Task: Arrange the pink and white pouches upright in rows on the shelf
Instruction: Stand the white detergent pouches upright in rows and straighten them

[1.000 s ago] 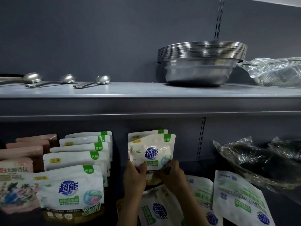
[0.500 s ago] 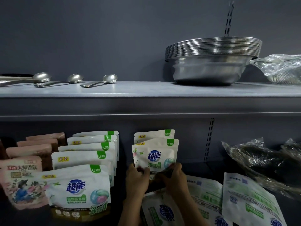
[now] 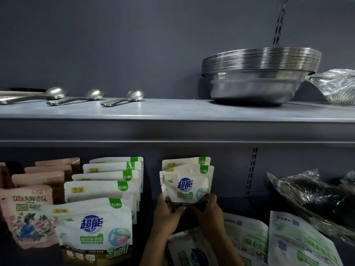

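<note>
Barely shifted, my left hand (image 3: 165,212) and right hand (image 3: 208,210) kept their grip pinching the white pouch (image 3: 186,186) upright on the lower shelf (image 3: 240,206).

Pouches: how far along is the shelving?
Done: a pink row and a full white row stand upright at left. In hand: both hands, left and right, are seating the second pouch of a new row. Left: several flat pouches lie at lower right.
</note>
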The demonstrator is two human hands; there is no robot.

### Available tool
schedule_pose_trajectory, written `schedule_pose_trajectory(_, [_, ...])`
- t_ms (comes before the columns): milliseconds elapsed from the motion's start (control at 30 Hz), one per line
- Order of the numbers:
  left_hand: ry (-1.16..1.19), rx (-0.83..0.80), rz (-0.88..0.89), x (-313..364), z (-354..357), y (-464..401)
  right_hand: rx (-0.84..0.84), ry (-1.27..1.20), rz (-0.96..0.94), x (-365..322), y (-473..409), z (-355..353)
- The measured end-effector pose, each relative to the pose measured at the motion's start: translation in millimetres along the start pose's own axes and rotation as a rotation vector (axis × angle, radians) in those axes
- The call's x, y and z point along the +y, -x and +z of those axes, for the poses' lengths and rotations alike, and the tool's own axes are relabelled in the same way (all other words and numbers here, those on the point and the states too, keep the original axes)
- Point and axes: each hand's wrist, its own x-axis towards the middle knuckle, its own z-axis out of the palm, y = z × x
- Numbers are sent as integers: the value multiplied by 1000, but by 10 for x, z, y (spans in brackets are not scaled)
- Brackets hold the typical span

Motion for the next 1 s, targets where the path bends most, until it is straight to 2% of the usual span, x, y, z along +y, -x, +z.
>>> schedule_pose_trajectory(233, [-60, -62, -11, -42, -38, -46, -10, -10, 47, -45, 10, -6])
schedule_pose_trajectory(400, [-147, -59, -44, 11, -112, 24, -44, 82, 77, -92, 27, -172])
schedule_pose_trajectory(600, [-483, -248, 55, 55, -64, 212, -2, 206, 72, -82, 63, -478])
schedule_pose_trajectory(767, [-722, -379, 22, -5, 56, 332, 9, 225, 61, -1, 205, -579])
schedule_pose_trajectory(1000, [-778, -316, 59, 24, 81, 454, 25, 200, 30, -10, 375, -615])
